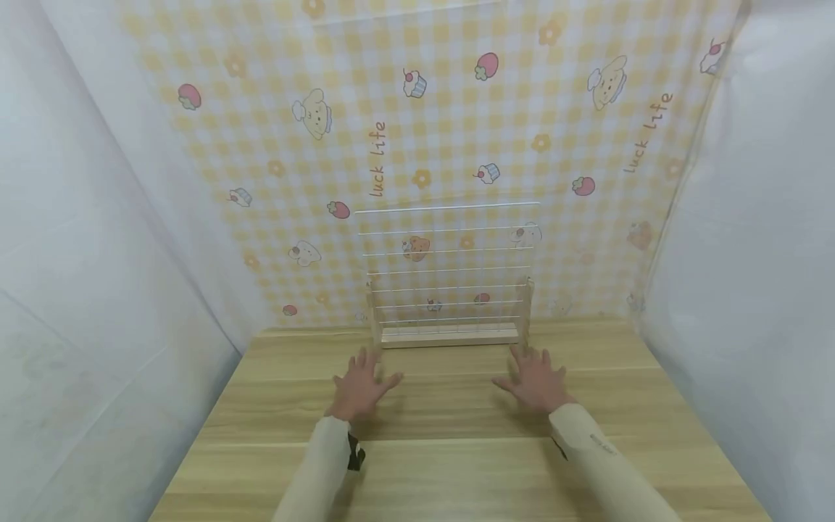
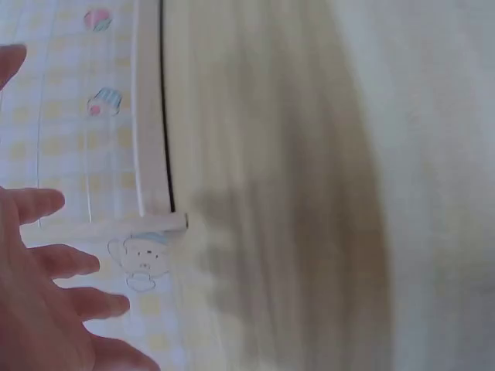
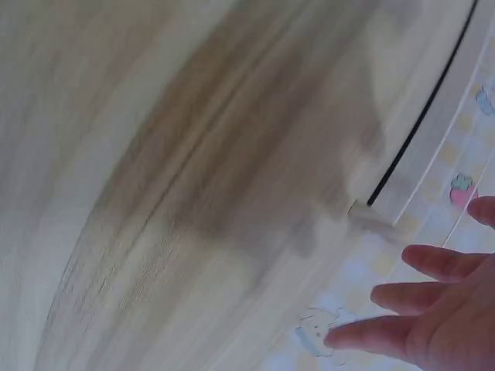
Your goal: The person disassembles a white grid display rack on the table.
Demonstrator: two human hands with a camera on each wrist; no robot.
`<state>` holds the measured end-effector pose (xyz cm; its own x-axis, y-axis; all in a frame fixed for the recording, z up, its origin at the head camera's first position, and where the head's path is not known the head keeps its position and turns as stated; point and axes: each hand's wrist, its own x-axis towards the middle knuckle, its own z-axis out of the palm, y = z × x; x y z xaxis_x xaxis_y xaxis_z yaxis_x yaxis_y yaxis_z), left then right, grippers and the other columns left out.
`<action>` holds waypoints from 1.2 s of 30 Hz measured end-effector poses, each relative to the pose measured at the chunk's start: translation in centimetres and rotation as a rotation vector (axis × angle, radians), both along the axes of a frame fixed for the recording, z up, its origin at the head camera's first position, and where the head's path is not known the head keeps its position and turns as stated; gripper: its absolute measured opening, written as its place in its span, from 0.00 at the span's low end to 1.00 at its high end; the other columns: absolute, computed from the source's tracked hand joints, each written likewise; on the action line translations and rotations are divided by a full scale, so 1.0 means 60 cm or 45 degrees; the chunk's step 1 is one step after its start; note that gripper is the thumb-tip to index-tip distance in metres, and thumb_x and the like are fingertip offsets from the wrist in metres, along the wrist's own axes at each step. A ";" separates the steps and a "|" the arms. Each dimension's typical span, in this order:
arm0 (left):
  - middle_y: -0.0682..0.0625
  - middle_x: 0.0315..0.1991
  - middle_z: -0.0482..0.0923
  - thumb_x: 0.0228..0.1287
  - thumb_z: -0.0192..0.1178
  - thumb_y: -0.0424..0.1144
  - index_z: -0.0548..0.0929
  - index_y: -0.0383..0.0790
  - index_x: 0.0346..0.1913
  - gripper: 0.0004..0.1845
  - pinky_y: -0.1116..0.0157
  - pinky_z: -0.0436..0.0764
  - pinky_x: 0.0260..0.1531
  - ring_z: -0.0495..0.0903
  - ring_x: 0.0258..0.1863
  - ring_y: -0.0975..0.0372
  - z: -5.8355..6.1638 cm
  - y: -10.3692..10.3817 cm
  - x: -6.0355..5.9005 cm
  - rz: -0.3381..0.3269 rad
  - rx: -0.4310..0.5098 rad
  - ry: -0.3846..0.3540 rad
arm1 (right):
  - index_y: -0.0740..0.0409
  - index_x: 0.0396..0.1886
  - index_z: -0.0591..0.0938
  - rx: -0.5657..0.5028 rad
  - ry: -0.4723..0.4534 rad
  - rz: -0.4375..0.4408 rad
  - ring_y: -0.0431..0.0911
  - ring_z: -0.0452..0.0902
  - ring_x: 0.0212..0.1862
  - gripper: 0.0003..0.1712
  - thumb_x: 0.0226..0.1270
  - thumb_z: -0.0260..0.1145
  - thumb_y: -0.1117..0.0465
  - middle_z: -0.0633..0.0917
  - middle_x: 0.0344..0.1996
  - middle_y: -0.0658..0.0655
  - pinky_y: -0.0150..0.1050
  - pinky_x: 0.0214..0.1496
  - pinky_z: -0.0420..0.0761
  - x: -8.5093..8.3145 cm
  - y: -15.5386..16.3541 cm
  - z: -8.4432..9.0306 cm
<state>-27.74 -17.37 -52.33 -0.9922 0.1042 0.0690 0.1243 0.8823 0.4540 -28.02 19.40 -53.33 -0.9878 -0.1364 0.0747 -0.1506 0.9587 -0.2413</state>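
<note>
A rack with a white wire grid (image 1: 450,272) and a wooden base (image 1: 450,336) stands upright at the back of the wooden table (image 1: 450,478). Short wooden posts flank the grid on both sides. My left hand (image 1: 360,388) hovers over the table in front of the rack's left post (image 1: 374,312), fingers spread and holding nothing. Mirroring it, my right hand (image 1: 536,380) is spread in front of the right post (image 1: 526,312), also with nothing in it. Both wrist views show stretched fingers near the base's ends, with hand shadows on the wood.
Behind the rack hangs a yellow checked cloth (image 1: 430,145) printed with cupcakes, strawberries and cartoon animals. White sheets close off the left side (image 1: 98,290) and the right side (image 1: 750,254) of the table.
</note>
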 end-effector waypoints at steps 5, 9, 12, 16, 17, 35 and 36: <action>0.35 0.72 0.50 0.65 0.44 0.64 0.53 0.44 0.71 0.39 0.31 0.57 0.58 0.56 0.68 0.38 0.022 -0.017 -0.023 0.011 0.165 0.007 | 0.57 0.71 0.52 -0.164 -0.098 0.006 0.73 0.56 0.64 0.52 0.59 0.47 0.27 0.61 0.65 0.76 0.80 0.50 0.58 -0.014 0.027 0.012; 0.38 0.71 0.55 0.67 0.44 0.58 0.51 0.41 0.71 0.37 0.42 0.63 0.64 0.59 0.68 0.42 0.038 -0.027 -0.046 -0.017 0.251 0.051 | 0.63 0.71 0.50 -0.302 -0.153 0.039 0.73 0.60 0.62 0.51 0.63 0.45 0.29 0.59 0.64 0.78 0.71 0.55 0.65 -0.028 0.050 0.024; 0.39 0.70 0.57 0.68 0.45 0.57 0.52 0.41 0.71 0.36 0.45 0.65 0.63 0.63 0.66 0.42 0.051 -0.033 -0.060 -0.019 0.334 0.023 | 0.65 0.71 0.49 -0.346 -0.173 0.058 0.73 0.58 0.63 0.50 0.65 0.43 0.31 0.58 0.64 0.79 0.68 0.59 0.65 -0.040 0.066 0.033; 0.36 0.69 0.58 0.68 0.49 0.51 0.53 0.43 0.71 0.33 0.46 0.69 0.61 0.66 0.63 0.40 0.078 -0.036 -0.080 -0.001 0.503 -0.048 | 0.69 0.69 0.49 -0.374 -0.129 0.098 0.72 0.56 0.65 0.46 0.70 0.43 0.37 0.60 0.65 0.78 0.66 0.64 0.60 -0.063 0.085 0.050; 0.36 0.69 0.58 0.68 0.49 0.50 0.53 0.43 0.70 0.33 0.47 0.70 0.60 0.65 0.64 0.41 0.086 -0.035 -0.087 0.007 0.536 -0.059 | 0.70 0.69 0.49 -0.391 -0.122 0.100 0.71 0.55 0.66 0.45 0.70 0.44 0.39 0.59 0.65 0.77 0.65 0.66 0.58 -0.069 0.088 0.058; 0.47 0.74 0.50 0.65 0.51 0.51 0.50 0.49 0.72 0.36 0.49 0.61 0.68 0.55 0.71 0.49 0.179 -0.011 -0.157 0.044 0.695 -0.129 | 0.65 0.71 0.42 -0.482 -0.217 0.018 0.68 0.59 0.65 0.52 0.65 0.47 0.33 0.59 0.67 0.74 0.62 0.64 0.65 -0.135 0.066 0.209; 0.47 0.74 0.50 0.64 0.51 0.51 0.50 0.49 0.72 0.36 0.50 0.61 0.68 0.55 0.71 0.50 0.179 -0.010 -0.159 0.055 0.698 -0.134 | 0.65 0.71 0.42 -0.498 -0.221 0.023 0.68 0.59 0.66 0.53 0.64 0.47 0.32 0.59 0.67 0.74 0.61 0.64 0.65 -0.135 0.063 0.208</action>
